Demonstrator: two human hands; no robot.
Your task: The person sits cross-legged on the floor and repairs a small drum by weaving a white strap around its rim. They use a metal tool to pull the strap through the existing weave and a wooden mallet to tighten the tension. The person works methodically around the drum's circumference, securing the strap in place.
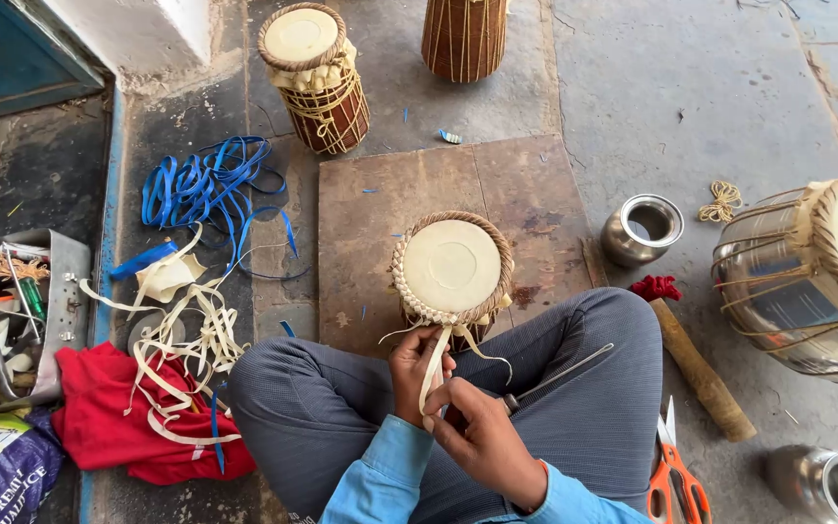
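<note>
The person wore a light blue long-sleeved shirt, its cuffs ending at the wrists, with the fabric creased along both forearms toward 6 o'clock. The left hand [419,361] and the right hand [482,442] were both bare, with no gloves, rings or watch in sight. Trousers of grey-blue cloth with a fine pinstripe covered the 2 legs, 1 knee bulging out toward 9 o'clock and the other toward 3 o'clock, the cloth folding in soft wrinkles.
</note>
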